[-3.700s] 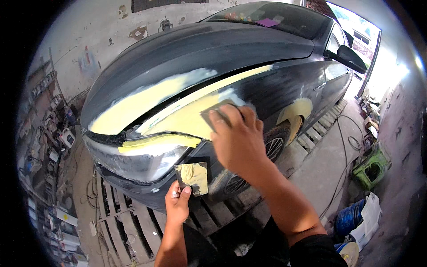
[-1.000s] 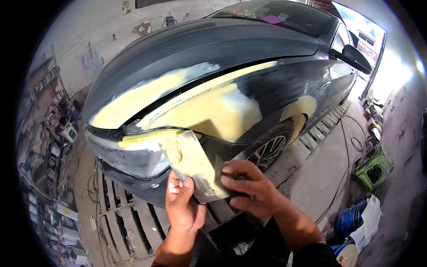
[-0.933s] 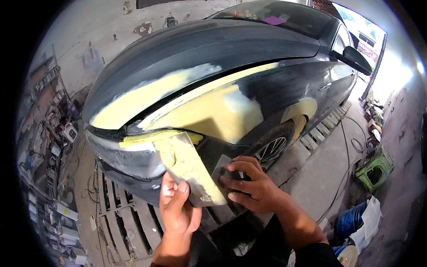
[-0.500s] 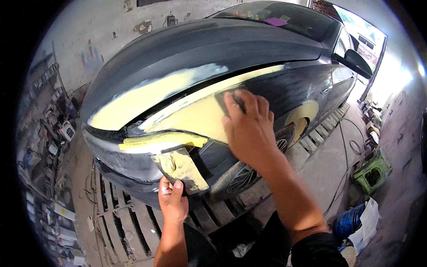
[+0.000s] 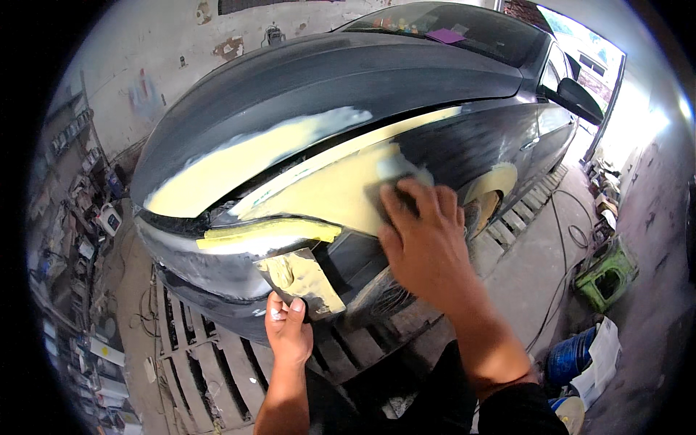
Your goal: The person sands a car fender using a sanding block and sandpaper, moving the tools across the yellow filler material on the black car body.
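Observation:
My left hand (image 5: 290, 333) is closed on the lower edge of a flat, dark putty board (image 5: 319, 290) smeared with yellowish body filler, held tilted before the car's front corner. My right hand (image 5: 431, 250) grips a dark putty spreader (image 5: 384, 194), blurred by motion and partly hidden by the fingers, against the front fender. A broad layer of pale yellow filler (image 5: 319, 190) covers the fender left of the spreader. Another filler strip (image 5: 228, 161) runs along the edge of the dark hood (image 5: 377, 69). Yellow masking tape (image 5: 268, 233) lines the top of the headlight.
Slatted wooden pallets (image 5: 210, 370) lie below the car. At right are a side mirror (image 5: 578, 100), a hose (image 5: 563, 250) on the floor, a green stool-like object (image 5: 607, 274) and a blue bucket (image 5: 569, 359). Cluttered shelves (image 5: 76, 239) line the left side.
My right hand has moved down and slightly right across the fender with the spreader, and a greyish-white smear shows where it was. The left hand still holds the board.

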A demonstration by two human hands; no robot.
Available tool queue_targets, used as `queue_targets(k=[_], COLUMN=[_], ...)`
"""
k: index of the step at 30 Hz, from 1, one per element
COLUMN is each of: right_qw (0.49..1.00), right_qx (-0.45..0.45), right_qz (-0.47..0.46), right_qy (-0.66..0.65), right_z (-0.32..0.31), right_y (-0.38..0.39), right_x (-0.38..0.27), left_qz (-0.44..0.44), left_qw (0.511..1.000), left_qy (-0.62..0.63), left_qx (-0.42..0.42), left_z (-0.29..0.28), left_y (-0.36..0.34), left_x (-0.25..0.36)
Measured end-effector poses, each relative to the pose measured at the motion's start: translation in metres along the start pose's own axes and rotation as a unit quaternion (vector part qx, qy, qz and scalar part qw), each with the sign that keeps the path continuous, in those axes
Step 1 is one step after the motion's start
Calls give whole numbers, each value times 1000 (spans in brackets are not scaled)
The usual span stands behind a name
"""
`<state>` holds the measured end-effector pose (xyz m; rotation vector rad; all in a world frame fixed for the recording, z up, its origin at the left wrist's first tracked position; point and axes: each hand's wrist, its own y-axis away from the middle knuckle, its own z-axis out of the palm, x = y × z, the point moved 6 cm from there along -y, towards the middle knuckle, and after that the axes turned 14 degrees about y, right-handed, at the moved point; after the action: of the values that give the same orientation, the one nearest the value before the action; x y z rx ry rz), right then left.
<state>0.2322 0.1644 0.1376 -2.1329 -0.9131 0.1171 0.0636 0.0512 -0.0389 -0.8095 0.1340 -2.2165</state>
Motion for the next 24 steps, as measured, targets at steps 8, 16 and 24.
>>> queue_targets(k=[8, 16, 24], right_qw=[999, 999, 998], right_qx=[46, -24, 43], right_qz=[25, -35, 40], right_qy=[-10, -6, -18], right_z=[12, 8, 7], right_y=[-31, 0, -33], right_x=[-23, -38, 28], left_qz=[-1, 1, 14], left_qw=[1000, 1000, 1000], left_qy=[14, -13, 0], left_qx=[-5, 2, -4], left_z=[8, 2, 4], left_y=[2, 2, 0], left_x=[-1, -3, -5])
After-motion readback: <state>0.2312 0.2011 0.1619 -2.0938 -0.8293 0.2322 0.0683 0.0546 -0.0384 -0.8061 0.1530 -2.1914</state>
